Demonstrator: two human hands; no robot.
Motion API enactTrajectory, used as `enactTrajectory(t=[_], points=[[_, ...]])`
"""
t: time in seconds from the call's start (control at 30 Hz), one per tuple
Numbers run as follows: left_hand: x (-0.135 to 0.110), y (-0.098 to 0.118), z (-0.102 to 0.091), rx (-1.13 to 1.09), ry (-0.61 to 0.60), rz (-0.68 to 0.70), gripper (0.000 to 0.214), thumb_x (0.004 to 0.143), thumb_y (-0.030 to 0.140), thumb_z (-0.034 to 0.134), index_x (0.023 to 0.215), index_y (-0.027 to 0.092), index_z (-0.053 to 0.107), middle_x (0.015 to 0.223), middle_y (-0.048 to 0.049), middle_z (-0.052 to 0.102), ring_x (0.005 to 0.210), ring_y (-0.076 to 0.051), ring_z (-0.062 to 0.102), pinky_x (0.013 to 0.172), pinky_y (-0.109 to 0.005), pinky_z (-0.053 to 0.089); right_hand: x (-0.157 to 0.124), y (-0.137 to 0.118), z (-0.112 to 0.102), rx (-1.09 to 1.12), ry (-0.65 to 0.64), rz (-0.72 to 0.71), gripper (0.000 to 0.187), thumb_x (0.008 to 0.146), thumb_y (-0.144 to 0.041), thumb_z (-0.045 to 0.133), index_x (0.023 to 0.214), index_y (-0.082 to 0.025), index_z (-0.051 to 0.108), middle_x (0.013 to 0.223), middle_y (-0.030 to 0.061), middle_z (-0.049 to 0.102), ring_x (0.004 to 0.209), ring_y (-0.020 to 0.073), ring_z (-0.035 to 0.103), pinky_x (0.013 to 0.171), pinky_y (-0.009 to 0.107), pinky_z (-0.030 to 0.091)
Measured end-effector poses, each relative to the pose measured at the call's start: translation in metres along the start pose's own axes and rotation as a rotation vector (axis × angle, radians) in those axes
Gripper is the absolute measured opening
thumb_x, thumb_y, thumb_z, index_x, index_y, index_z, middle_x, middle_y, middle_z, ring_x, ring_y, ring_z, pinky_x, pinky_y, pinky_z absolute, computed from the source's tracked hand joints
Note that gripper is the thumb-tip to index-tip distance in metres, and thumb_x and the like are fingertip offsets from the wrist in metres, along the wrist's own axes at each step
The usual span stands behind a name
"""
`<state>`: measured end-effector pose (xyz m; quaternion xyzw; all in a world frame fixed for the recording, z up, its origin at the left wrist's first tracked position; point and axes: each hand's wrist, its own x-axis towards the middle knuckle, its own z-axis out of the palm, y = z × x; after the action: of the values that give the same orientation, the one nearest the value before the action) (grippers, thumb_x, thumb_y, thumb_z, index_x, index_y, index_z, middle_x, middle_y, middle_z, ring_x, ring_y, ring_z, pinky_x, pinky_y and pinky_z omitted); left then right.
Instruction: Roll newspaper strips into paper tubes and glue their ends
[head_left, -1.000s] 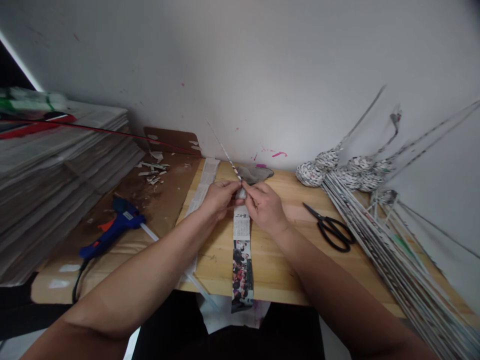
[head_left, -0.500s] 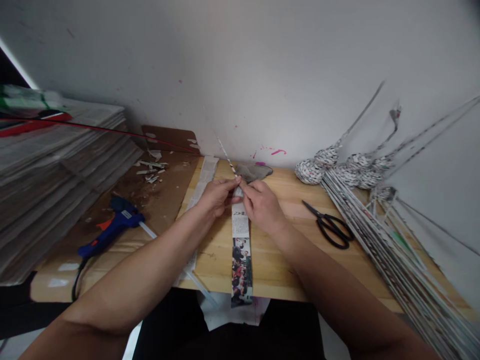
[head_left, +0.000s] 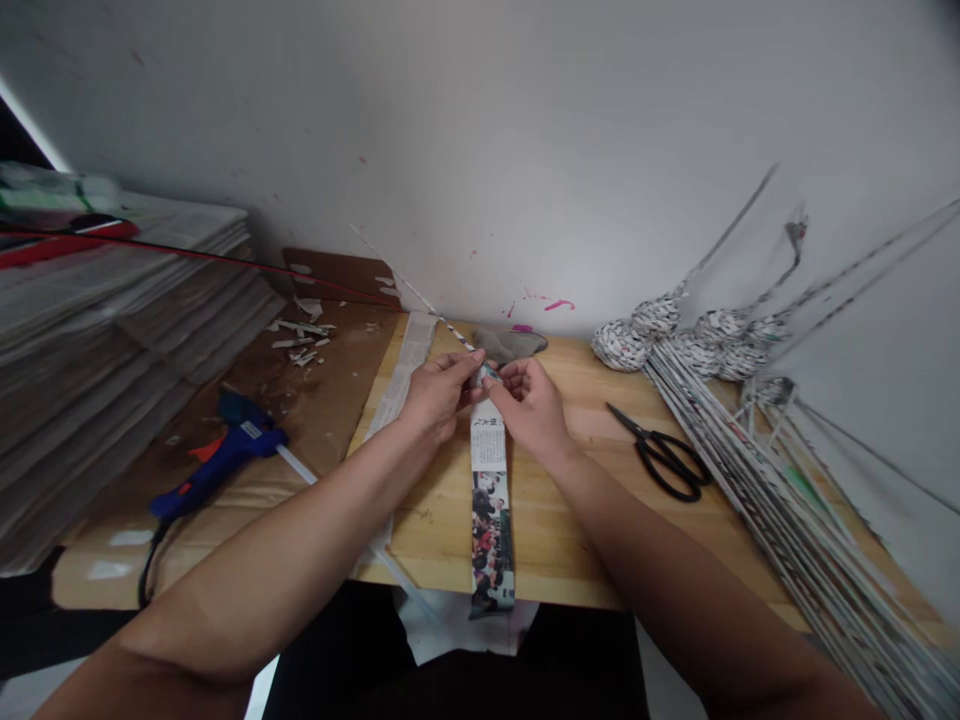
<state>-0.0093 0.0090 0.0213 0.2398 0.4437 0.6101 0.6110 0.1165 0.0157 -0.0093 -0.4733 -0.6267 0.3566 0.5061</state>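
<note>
A long newspaper strip runs from between my hands toward me and over the table's front edge. Its far end is rolled into a thin paper tube that slants up and left toward the wall. My left hand is closed, thumb and fingers pinching the strip where it turns into the tube. My right hand pinches the strip's right side just nearer to me, thumb on top. Beyond my hands lies a grey cloth.
Black scissors and a bundle of paper tubes lie on the right, with woven paper balls behind. On the left are a blue glue gun, paper scraps and a newspaper stack. Another strip lies flat.
The tube has swung further left and shows more of its length. The strip has shifted slightly right. My right hand's fingers have lifted and spread a little from my left hand.
</note>
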Motion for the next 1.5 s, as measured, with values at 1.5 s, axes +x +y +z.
enactTrajectory(t=[1.5], points=[[0.009, 0.001, -0.009, 0.213, -0.053, 0.088, 0.023, 0.066, 0.034, 0.080, 0.070, 0.015, 0.069, 0.066, -0.0015, 0.064, 0.049, -0.008, 0.048, 0.040, -0.020, 0.026, 0.004, -0.008, -0.007, 0.283, -0.120, 0.208, 0.025, 0.068, -0.042, 0.075, 0.074, -0.019, 0.066, 0.065, -0.0011, 0.064, 0.057, 0.0122, 0.055, 0.057, 0.026, 0.044]])
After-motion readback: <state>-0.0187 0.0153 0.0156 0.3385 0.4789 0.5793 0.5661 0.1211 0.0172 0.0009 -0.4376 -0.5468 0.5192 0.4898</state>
